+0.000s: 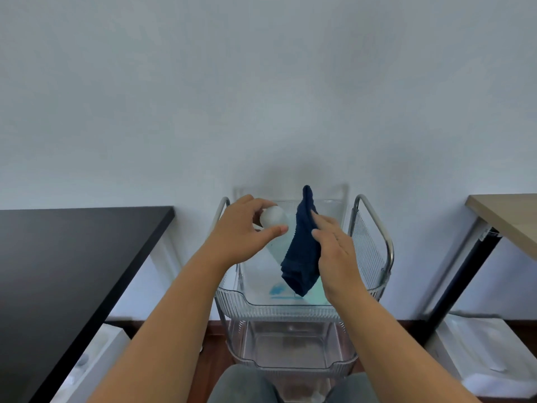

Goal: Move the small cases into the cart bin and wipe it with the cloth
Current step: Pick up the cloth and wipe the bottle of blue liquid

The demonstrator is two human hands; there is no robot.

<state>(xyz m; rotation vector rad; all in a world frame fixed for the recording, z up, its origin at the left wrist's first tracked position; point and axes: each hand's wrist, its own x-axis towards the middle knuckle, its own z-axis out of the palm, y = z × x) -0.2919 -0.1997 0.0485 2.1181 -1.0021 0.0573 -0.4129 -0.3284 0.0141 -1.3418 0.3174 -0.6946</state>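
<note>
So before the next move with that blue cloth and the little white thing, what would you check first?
1. Left hand grips the small white case: ok.
2. Right hand holds the blue cloth: ok.
3. Both are over the cart's top bin: ok.
4. Bare bin floor for the case: ok, on the left.
5. Other cases already in the bin: cannot tell.
6. Cloth touching the bin floor: cannot tell.

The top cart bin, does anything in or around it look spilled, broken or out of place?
Nothing looks spilled or broken. The clear top bin sits level in the cart. The left hand holds a small whitish case over it, and the right hand holds the dark blue cloth, hanging into it. A blue patch on the bin's floor is too blurred to identify.
</note>
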